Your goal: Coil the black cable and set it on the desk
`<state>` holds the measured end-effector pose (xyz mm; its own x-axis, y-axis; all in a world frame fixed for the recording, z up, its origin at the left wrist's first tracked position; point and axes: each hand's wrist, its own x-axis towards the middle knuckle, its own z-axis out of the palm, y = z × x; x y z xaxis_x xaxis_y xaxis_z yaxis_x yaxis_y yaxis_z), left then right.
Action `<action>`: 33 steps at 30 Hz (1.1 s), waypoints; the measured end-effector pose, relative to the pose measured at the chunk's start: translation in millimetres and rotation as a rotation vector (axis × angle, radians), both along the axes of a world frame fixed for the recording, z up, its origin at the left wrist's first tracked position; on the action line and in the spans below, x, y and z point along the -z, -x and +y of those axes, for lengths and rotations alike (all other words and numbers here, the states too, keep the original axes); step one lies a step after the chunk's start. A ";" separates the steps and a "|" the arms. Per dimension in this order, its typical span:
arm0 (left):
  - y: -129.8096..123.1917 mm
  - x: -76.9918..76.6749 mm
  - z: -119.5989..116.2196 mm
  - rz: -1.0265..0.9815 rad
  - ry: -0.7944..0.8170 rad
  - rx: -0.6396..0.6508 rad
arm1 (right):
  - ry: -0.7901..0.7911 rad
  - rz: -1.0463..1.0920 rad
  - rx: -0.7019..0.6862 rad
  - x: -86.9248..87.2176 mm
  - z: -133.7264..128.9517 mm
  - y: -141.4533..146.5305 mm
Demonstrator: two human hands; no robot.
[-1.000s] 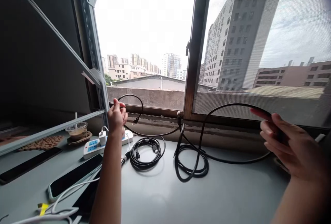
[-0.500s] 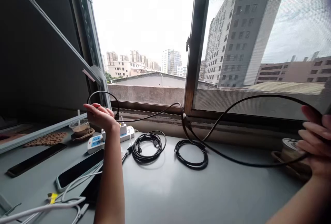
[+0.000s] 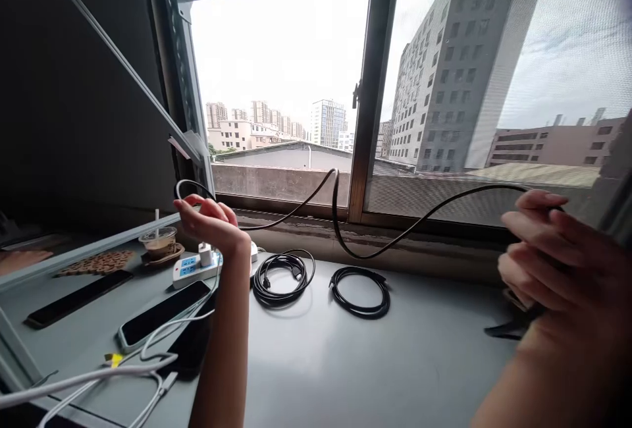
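A long black cable (image 3: 419,220) hangs slack in the air before the window, with a dip near its middle. My left hand (image 3: 210,222) pinches one part of it, and a short loop rises above those fingers. On the right side, my right hand (image 3: 553,250) grips another length between thumb and fingers; a dark tip shows by the thumb. Below the raised cable, two coiled black cables lie on the grey table: a thicker left coil (image 3: 281,299) with its connectors inside the ring, and a neater right coil (image 3: 365,312).
To the left are a white power strip (image 3: 185,275), a phone (image 3: 162,316), another dark phone (image 3: 79,297), white cables (image 3: 93,375) and an iced drink cup (image 3: 158,243). The window sill (image 3: 306,234) bounds the table's back. Another person's hand (image 3: 24,261) rests at far left.
My right hand has moved left and inward. The large loop beside it has opened out into a single hanging curve. My left hand keeps its pinch, and the view has shifted slightly.
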<state>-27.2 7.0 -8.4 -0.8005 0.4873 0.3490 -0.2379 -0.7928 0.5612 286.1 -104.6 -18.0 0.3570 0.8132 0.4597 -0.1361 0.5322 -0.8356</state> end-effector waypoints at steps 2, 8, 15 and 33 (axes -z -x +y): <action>-14.3 -1.5 -8.3 0.026 -0.132 0.021 | 0.019 0.050 -0.153 -8.9 -8.3 20.3; -32.6 -4.2 -20.4 0.174 -0.264 0.217 | 0.075 -0.179 -0.139 -8.9 -7.3 40.2; -36.5 -4.2 -28.4 0.241 -0.044 0.341 | 0.203 -0.499 -0.042 3.1 31.1 58.3; -82.7 17.5 -64.0 0.606 -0.399 0.607 | -0.035 -0.300 -0.117 -1.4 19.9 90.1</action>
<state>55.5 -57.0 -25.8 -0.0772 0.5162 0.8530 -0.4295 -0.7893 0.4388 196.0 -84.7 -16.6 0.1066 0.8224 0.5588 0.0511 0.5567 -0.8291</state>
